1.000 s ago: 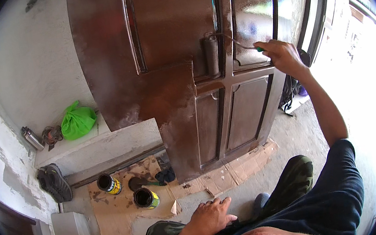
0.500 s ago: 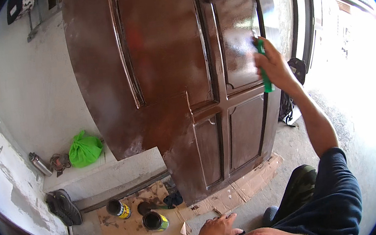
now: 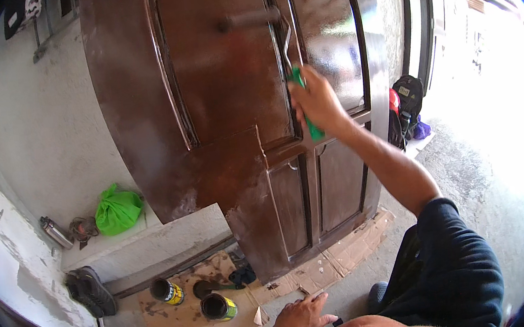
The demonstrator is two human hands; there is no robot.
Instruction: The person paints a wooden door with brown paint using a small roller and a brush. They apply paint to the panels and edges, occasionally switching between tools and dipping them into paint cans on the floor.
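My right hand is wrapped round the green handle of a paint roller. Its bent wire frame rises from the handle, and the brown-coated roller lies sideways at the upper part of the large left panel. That panel belongs to a dark brown panelled door, leaning upright in front of me and glossy over its upper part. Lower down, my left hand rests near my knee with its fingers stretched out, holding nothing. Two open paint cans and a dark, paint-smeared round item stand left of it.
Stained cardboard lies under the door and cans. A concrete ledge holds a green bag and a metal bottle. Dark shoes sit by the left wall. Backpacks stand right of the door.
My right hand has swung left with the paint roller, from the right-hand panel to the large left one. My left hand stays near my knee.
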